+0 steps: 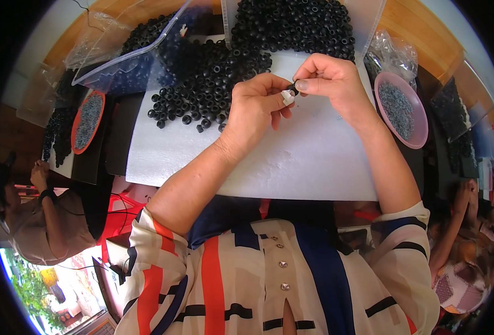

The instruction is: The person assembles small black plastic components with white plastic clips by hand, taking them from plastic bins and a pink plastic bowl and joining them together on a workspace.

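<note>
Over the white foam sheet (291,156) my two hands met, fingertips nearly touching. My right hand (328,84) pinched one small black ring (294,87) between thumb and forefinger, the fingers closed tight on it. My left hand (255,106) was curled narrow too, its fingertips closed on something small and pale just beside the ring; I could not tell what it was, since my own fingers hid most of it.

Just beyond my hands, a loose heap of rings (208,84) spread across the far part of the sheet, and more filled the clear bin (369,22) behind it. A pink dish (420,134) of tiny grey bits sat to my right, well apart from my hands, and an orange dish (78,124) of the same sat off to my left. Another person (40,218) sat low on my left, busy with their own hands.

As I judged it, the main risk was the grip itself: the ring was small and held only at the fingertips, so a slight slackening or a crooked push from the left could have sent it into the heap, lost among the others. My left forearm also lay near the heap's edge, and a careless sweep might have scattered rings off the sheet.
</note>
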The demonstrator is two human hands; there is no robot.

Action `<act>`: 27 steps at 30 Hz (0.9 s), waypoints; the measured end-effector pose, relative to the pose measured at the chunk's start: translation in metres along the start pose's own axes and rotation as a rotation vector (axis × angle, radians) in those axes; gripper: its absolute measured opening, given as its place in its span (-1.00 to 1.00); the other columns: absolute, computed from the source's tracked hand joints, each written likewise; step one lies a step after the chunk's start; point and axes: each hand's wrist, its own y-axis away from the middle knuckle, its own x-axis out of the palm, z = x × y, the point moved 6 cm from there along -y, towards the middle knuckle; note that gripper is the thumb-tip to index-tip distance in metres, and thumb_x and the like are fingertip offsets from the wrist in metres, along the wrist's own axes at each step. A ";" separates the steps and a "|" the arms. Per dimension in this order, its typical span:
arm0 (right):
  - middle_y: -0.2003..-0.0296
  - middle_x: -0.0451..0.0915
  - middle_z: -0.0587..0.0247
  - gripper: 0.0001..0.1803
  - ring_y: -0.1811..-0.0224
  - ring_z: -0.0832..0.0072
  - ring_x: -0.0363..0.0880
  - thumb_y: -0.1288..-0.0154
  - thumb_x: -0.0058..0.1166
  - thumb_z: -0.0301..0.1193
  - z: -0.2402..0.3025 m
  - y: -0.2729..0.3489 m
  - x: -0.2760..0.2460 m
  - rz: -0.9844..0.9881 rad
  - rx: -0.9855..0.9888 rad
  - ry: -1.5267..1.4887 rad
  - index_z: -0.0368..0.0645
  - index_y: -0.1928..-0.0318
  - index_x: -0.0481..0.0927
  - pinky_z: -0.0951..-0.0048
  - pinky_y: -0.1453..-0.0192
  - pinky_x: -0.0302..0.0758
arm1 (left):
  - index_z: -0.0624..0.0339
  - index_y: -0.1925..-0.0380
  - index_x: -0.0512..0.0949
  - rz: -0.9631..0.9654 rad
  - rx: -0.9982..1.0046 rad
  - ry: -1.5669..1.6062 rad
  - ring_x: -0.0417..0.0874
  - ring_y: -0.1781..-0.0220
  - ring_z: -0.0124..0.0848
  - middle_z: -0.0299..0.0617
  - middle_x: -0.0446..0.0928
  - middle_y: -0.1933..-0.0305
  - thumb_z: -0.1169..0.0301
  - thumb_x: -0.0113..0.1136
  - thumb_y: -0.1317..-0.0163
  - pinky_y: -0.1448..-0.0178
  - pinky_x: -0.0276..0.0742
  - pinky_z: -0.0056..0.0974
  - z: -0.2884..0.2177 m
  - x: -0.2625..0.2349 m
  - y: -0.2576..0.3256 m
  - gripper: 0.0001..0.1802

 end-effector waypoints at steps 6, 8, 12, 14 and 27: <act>0.39 0.62 0.33 -0.89 0.30 0.60 0.54 -0.20 0.17 -0.46 -0.003 -0.001 0.000 0.001 0.014 -0.050 -0.26 0.31 0.60 0.55 0.10 0.45 | 0.43 0.22 0.55 0.011 -0.005 0.030 0.60 0.47 -0.44 -0.12 0.59 0.41 0.56 0.15 -0.26 0.56 0.41 -0.44 -0.001 -0.001 -0.001 -0.86; 0.44 0.59 0.36 -0.93 0.38 0.64 0.49 -0.17 0.20 -0.51 -0.002 0.000 0.000 -0.038 -0.011 -0.037 -0.25 0.37 0.59 0.58 0.24 0.44 | 0.42 0.23 0.55 0.005 -0.022 0.054 0.59 0.48 -0.46 -0.14 0.59 0.42 0.56 0.15 -0.26 0.57 0.39 -0.45 -0.002 0.001 0.000 -0.87; 0.47 0.58 0.39 -0.92 0.40 0.65 0.49 -0.16 0.20 -0.52 -0.002 0.000 0.004 -0.026 -0.025 0.023 -0.26 0.37 0.58 0.59 0.27 0.44 | 0.41 0.26 0.56 -0.049 0.087 -0.101 0.58 0.48 -0.48 -0.15 0.58 0.43 0.56 0.17 -0.25 0.57 0.38 -0.45 0.000 -0.001 0.003 -0.88; 0.49 0.57 0.41 -0.93 0.42 0.66 0.48 -0.16 0.19 -0.53 0.002 0.000 0.006 -0.041 -0.014 0.017 -0.28 0.39 0.58 0.60 0.29 0.43 | 0.40 0.30 0.57 -0.083 0.089 -0.104 0.56 0.50 -0.56 -0.23 0.56 0.47 0.55 0.20 -0.22 0.58 0.36 -0.49 -0.002 -0.003 0.004 -0.89; 0.50 0.58 0.12 -0.97 0.48 0.29 0.56 -0.14 0.07 -0.58 0.013 0.006 0.012 -0.104 -0.290 0.506 -0.26 0.36 0.52 0.31 0.38 0.42 | 0.44 0.28 0.56 -0.065 -0.008 -0.008 0.59 0.52 -0.44 -0.11 0.59 0.46 0.58 0.18 -0.22 0.60 0.38 -0.44 0.003 -0.005 0.000 -0.89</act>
